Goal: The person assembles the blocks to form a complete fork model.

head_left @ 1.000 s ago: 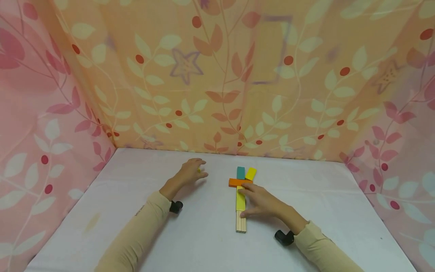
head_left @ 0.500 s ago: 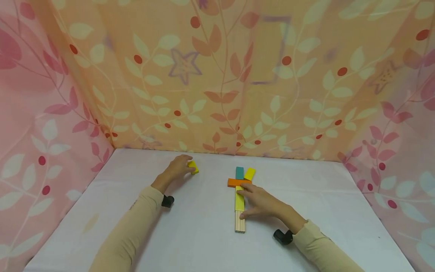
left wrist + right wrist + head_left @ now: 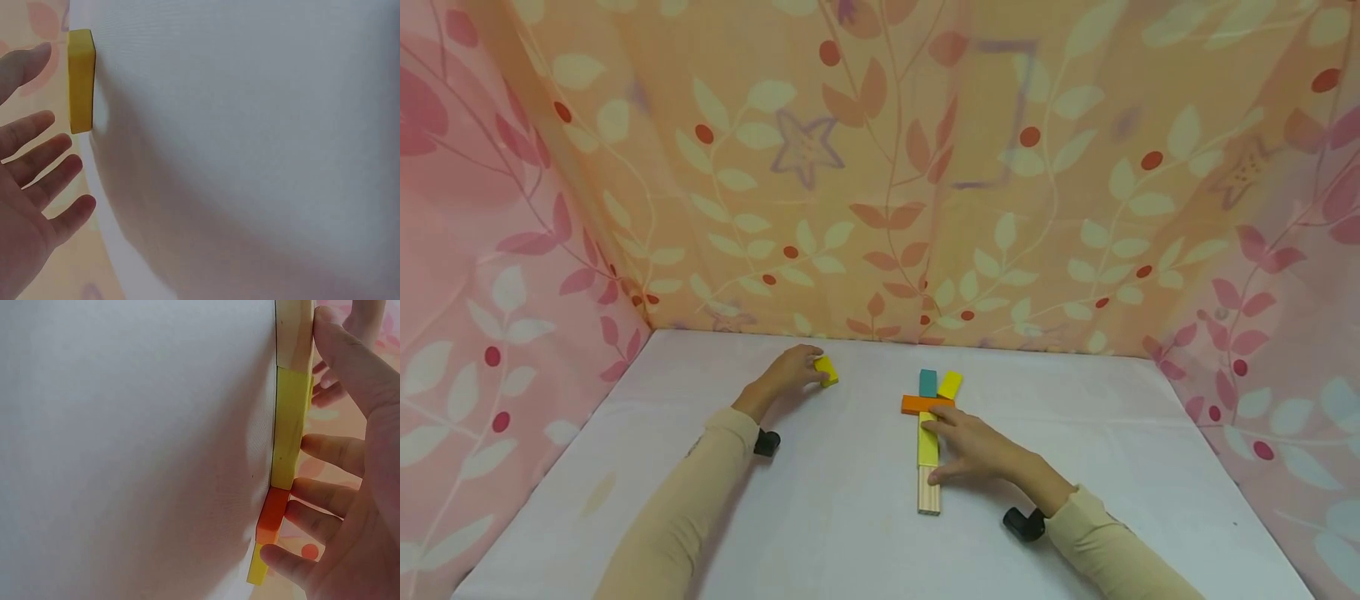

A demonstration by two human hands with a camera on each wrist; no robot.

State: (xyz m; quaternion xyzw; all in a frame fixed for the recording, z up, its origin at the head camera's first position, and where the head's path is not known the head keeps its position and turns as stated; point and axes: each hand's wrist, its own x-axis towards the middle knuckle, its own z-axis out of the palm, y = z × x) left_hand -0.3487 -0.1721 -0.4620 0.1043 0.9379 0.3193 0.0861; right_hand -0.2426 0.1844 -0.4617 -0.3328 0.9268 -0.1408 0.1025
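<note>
My left hand [image 3: 782,373] is at the back left, beside a yellow block [image 3: 827,372] lying on the white cloth. In the left wrist view its fingers are extended and spread, with a gap between them and the yellow block [image 3: 80,87]. A row of blocks lies right of centre: plain wood [image 3: 928,500] nearest, then long yellow [image 3: 928,448], then orange [image 3: 913,405] crosswise. Beyond the orange one lie a teal block [image 3: 928,383] and a slanted yellow one [image 3: 951,385]. My right hand [image 3: 981,446] rests along this row, thumb at the wood, fingertips at the yellow and orange.
A white cloth [image 3: 842,500] covers the table. Patterned fabric walls [image 3: 880,167] stand behind it and on both sides. Each wrist carries a black camera, such as the right one [image 3: 1024,524].
My left hand has drawn back to the left and its fingers have come off the yellow block, which now shows more fully. My right hand stays on the row.
</note>
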